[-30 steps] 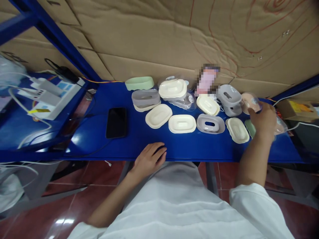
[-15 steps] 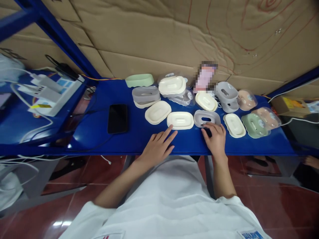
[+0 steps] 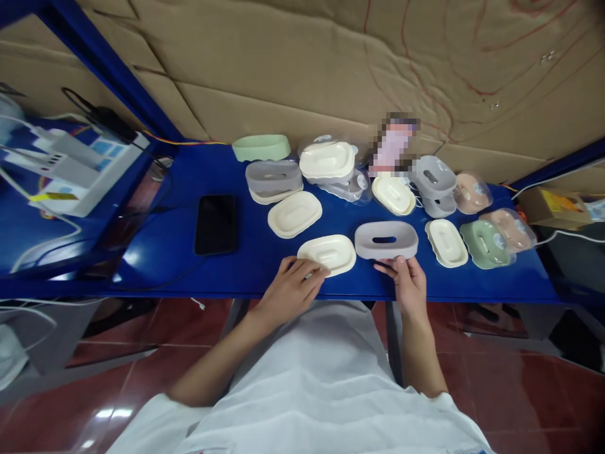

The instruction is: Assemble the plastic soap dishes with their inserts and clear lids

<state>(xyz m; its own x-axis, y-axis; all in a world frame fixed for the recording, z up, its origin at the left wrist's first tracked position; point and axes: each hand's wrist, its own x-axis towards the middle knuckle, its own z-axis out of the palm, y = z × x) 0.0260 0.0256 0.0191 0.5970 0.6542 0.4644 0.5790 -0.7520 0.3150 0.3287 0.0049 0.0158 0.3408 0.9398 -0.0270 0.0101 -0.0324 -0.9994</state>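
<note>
My right hand [image 3: 410, 284] pinches the near edge of a grey oval soap dish [image 3: 399, 244] with a slot in its middle, thumb on the front wall and fingers beneath. Beside it on the left, a cream oval soap tray [image 3: 341, 252] lies tilted, its near left rim in the curled fingers of my left hand [image 3: 297, 285]. Those fingers hide part of that rim. Another cream tray [image 3: 295, 215] lies just behind, apart from both hands. To the right sits a narrow cream tray [image 3: 447, 243].
Several soap dishes stand along the back, among them a green one [image 3: 261, 148] and a grey one [image 3: 273, 180]. Clear-covered green [image 3: 486, 244] and peach [image 3: 472, 192] dishes are at right. A black phone [image 3: 215, 224] lies left on the blue table [image 3: 161, 252]; a power strip [image 3: 101, 170] is farther left.
The grey dish has come toward me and tipped up in my right hand. My left hand has closed on the cream tray and drawn it nearer and to the left.
</note>
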